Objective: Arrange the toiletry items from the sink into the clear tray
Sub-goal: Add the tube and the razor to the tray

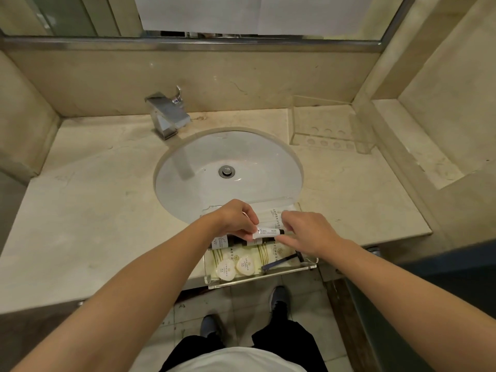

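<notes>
Chrome faucet (167, 116), empty acrylic holder (331, 131) beyond.

Dim, warm yellowish light from above leaves soft glare on the white oval ceramic basin (228, 170) at frame centre, faint shadows under the forearms at the bottom, and wide-angle bending of the beige marble counter (88, 210) edges, slightly soft throughout.

White tube (264, 233), blue razor (281, 261)
</notes>
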The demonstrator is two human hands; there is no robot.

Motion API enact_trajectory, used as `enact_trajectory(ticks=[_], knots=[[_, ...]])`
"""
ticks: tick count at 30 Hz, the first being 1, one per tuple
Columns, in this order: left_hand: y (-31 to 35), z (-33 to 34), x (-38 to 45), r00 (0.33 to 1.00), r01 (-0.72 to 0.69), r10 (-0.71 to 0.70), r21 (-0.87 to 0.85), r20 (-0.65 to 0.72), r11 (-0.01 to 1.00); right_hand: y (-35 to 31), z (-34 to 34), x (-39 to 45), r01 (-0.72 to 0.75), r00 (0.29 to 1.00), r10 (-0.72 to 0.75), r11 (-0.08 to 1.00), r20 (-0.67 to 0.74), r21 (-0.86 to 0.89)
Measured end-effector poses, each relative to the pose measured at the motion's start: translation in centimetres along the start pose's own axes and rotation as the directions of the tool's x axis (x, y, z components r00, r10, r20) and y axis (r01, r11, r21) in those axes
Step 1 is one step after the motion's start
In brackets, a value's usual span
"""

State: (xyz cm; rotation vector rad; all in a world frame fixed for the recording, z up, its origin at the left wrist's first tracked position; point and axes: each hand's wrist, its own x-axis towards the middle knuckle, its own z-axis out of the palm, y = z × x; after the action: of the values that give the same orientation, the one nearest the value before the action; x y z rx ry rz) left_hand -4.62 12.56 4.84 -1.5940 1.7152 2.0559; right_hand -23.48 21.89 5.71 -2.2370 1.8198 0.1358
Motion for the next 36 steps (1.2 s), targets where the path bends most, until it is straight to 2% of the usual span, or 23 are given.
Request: enact_trajectory(ticks=[5, 9, 15, 22, 28, 32, 36], knots=[[0.1, 0.4, 0.1, 0.999, -0.026, 0.025, 0.013, 0.024, 1.000, -0.5, -0.4, 1.0, 0.078, 0.997, -0.078, 0.995, 0.007, -0.054], [0.1, 0.7, 0.0, 0.996, -0.056, 0.053, 0.046, 0.065, 0.997, -0.7, -0.5, 1.0, 0.184, 0.982, -0.177, 0.976, 0.072, -0.114], [0.0, 1.2, -0.4, 0.993, -0.091, 0.083, 0.090, 0.089, 0.992, -0.9, -0.5, 0.5, 0.256, 0.963, -0.231, 0.946, 0.140, -0.200], [-1.1, -0.6, -0.2, 0.967, -0.100, 0.140, 0.189, -0.215, 0.977, -0.8, 0.4, -0.4, 0.263, 0.954, -0.224, 0.943, 0.197, -0.203], [-2.1, -2.1, -0.4, 0.924, -0.114, 0.173, 0.188, -0.341, 0.976, -1.0, 1.0, -0.5, 0.230, 0.958, -0.193, 0.959, 0.211, -0.168], [-2.7, -2.9, -0.3, 0.860, -0.123, 0.214, 0.219, -0.464, 0.968, -0.8, 1.1, -0.3, 0.200, 0.969, -0.172, 0.968, 0.178, -0.153], [-3.7, -3.9, -0.2, 0.782, -0.066, 0.192, 0.226, -0.594, 0.972, -0.6, 0.9, -0.1, 0.133, 0.989, -0.126, 0.985, 0.074, -0.106]])
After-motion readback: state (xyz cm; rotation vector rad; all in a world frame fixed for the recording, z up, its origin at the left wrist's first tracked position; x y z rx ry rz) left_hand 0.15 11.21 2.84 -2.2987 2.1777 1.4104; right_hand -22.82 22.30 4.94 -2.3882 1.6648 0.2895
